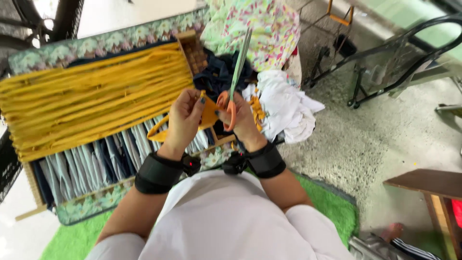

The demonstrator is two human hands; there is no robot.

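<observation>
Scissors point(234, 82) with orange handles sit in the right hand point(240, 120), fingers through the loops, long blades pointing far and upward. Just left, the left hand point(185, 118) pinches a yellow fabric strip point(208, 115) whose cut end is hidden between the hands. Beyond lie stacked yellow strips point(91, 98) over grey folded pieces point(91, 166) on a floral cloth-covered table point(86, 204). White fabric point(286, 108) is heaped right; the concrete floor point(385, 139) lies beyond.

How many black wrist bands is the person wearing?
2: one black wrist band behind the left hand, one behind the right hand, which grips orange-handled scissors.
</observation>
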